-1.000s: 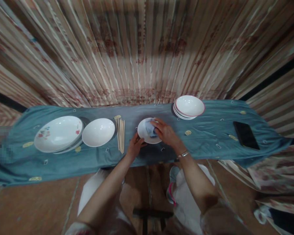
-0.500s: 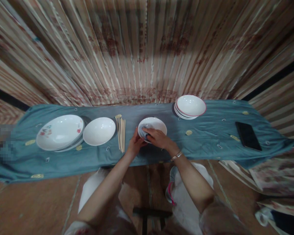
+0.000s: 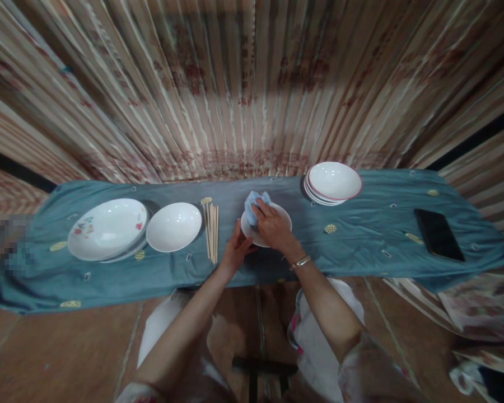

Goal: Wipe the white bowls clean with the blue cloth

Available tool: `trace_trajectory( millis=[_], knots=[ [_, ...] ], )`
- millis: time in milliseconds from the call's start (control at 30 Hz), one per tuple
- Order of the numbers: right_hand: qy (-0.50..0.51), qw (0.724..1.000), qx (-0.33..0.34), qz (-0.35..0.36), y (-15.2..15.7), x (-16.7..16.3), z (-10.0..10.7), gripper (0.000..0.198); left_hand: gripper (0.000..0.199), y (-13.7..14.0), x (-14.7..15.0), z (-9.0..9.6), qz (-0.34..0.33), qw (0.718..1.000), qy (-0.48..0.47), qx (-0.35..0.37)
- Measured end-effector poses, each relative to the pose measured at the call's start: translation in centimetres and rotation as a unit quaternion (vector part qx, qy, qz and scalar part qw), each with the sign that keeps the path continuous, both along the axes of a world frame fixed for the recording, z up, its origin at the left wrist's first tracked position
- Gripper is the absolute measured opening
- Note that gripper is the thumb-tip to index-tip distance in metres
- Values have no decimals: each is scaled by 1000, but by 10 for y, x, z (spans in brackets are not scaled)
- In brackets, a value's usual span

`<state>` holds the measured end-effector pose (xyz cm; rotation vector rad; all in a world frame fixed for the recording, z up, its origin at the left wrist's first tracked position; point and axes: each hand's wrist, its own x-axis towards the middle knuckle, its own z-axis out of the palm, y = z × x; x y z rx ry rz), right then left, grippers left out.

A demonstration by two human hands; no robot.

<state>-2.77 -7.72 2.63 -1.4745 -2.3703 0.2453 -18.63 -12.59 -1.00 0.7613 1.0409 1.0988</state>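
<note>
A white bowl (image 3: pixel 284 218) stands in front of me, near the middle of the cloth-covered table. My left hand (image 3: pixel 236 247) grips its left rim, the thumb on the near side. With my right hand (image 3: pixel 273 225) I press a light blue cloth (image 3: pixel 252 206) against the bowl's far left inner wall and rim. The fingers are closed on the cloth, part of which bunches up above the rim. Left of the bowl lie several wooden chopsticks (image 3: pixel 212 232), side by side.
A larger white bowl (image 3: pixel 174 226) sits beside a stack of flower-patterned plates (image 3: pixel 109 229) on the left. Several red-rimmed bowls (image 3: pixel 335 182) are stacked at the back right. A black phone (image 3: pixel 439 235) lies on the blue-green tablecloth (image 3: pixel 353 252) at far right. A curtain (image 3: pixel 252 112) hangs behind.
My right hand has moved the cloth from inside the bowl up to its far left rim. My left hand still holds the bowl's left side. The view has shifted slightly.
</note>
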Motion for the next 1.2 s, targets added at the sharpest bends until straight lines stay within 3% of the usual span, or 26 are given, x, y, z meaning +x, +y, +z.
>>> trace_trajectory(
  millis=[200,467,767,933,1067,1200],
  knots=[
    [-94,994,5,-59,-6,18,15,51,99,0,-1,0,-17,1000,8,7],
    [-155,985,33,-67,-22,38,19,37,92,0,7,-5,1,1000,2,8],
    [-177,982,-36,-59,-44,37,33,33,92,4,13,-13,25,1000,-19,1],
    [-104,990,-91,-7,-50,33,33,32,96,1,13,-5,23,1000,-9,-12],
    [63,992,-98,47,-51,30,19,26,93,-1,11,6,3,1000,-11,-12],
    [196,974,-74,90,-49,22,-2,38,82,-2,11,12,15,1000,-9,-25]
  ],
)
